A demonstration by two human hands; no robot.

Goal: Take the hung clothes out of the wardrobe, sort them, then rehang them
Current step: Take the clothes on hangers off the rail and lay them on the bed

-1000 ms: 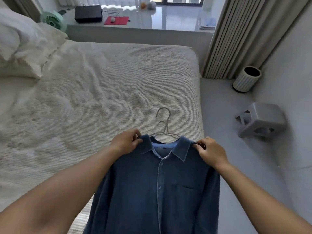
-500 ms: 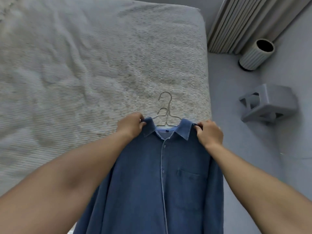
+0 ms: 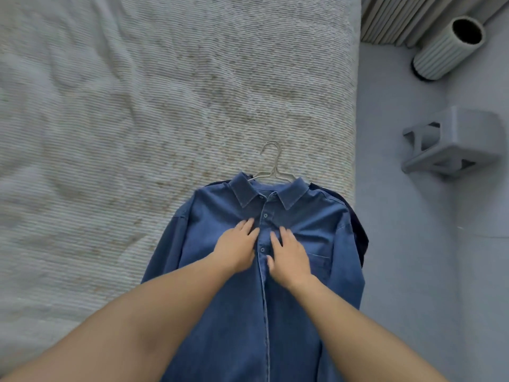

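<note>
**Both hands flat on a blue shirt laid at the bed's edge**

The fingers [image 3: 249,226] of the left hand [image 3: 237,248] lie spread and released on the chest of the blue shirt [image 3: 303,216], just left of the button placket; they pinch nothing. The fingers [image 3: 283,235] of the right hand [image 3: 290,259] are likewise loose and flat, just right of the placket, grasping nothing. The two hands sit close together, apart only by the strip of buttons.

The shirt is a mid-blue, denim-like button-up with a pointed collar, buttoned closed; two buttons show above and between the hands. One chest pocket sits just beside the right hand. It lies face up, collar pointing away from the person, on the near right part of the bed [image 3: 137,106], its right sleeve hanging over the edge. A darker navy garment [image 3: 358,230] peeks out from under its right shoulder.

One thin metal hanger [image 3: 272,164] shows above the collar, its hook resting on the ribbed pale cover; whether a second hanger lies under it I cannot tell.

On the grey floor [image 3: 399,271] beside the bed stand one grey stool [image 3: 454,142] and one ribbed pale bin [image 3: 446,48], near the curtain [image 3: 413,17].
</note>
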